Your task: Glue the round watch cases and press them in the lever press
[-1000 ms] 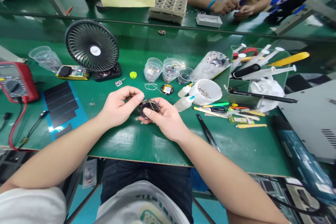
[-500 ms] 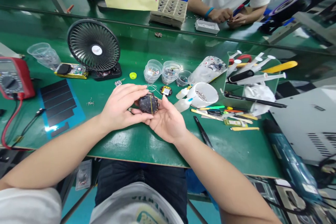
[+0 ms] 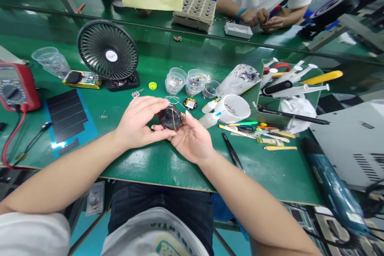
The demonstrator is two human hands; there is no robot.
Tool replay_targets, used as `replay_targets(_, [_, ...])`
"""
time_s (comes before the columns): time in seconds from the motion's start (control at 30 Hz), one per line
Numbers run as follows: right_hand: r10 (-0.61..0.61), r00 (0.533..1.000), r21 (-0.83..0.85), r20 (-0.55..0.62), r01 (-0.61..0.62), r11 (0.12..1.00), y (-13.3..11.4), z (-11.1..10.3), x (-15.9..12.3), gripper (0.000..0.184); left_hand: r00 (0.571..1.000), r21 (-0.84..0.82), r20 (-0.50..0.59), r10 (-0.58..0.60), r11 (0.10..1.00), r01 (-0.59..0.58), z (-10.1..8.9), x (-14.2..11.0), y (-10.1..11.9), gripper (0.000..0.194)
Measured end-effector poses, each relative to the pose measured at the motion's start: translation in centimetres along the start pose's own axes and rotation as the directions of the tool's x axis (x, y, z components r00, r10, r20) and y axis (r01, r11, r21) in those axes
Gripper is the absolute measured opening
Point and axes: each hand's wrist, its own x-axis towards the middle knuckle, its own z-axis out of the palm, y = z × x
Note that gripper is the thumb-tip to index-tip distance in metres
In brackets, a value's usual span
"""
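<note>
Both my hands hold a small round dark part (image 3: 171, 117) with a yellow band across it, just above the green table (image 3: 156, 160). My left hand (image 3: 139, 122) curls round its left side, thumb and fingers closed on it. My right hand (image 3: 192, 140) lies palm up under its right side, fingers cupping it. Just beyond lie a thin wire loop (image 3: 172, 99) and a small black and yellow module (image 3: 190, 103).
A black desk fan (image 3: 108, 54), clear cups (image 3: 187, 81), a white cup of screws (image 3: 232, 109), a green tray of syringes and tools (image 3: 288, 88), black tweezers (image 3: 232, 152), a red multimeter (image 3: 15, 88) and a blue sheet of dark strips (image 3: 70, 118) surround my hands. Other people work across the table.
The round part has been turned and lifted a little toward the left. My right hand has rolled palm up beneath it, and my left hand has closed over its side.
</note>
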Motion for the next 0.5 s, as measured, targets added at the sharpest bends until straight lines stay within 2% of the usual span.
replay_targets(0.17, [-0.027,1.000,0.041,0.008,0.026,0.999,0.05,0.19,-0.04,0.049,0.998,-0.005,0.022,-0.067,0.998,0.067,-0.03,-0.10,0.08,0.065])
replay_targets(0.33, [-0.044,0.998,0.136,0.046,0.037,0.990,0.24,0.28,0.03,0.045,1.000,-0.004,-0.006,-0.006,1.000,0.006,-0.05,0.07,0.19,0.064])
replay_targets(0.5, [-0.081,0.994,0.187,0.068,0.067,0.980,0.41,0.44,-0.28,0.045,1.000,0.028,-0.017,-0.015,0.999,0.016,-0.05,0.03,0.09,0.063])
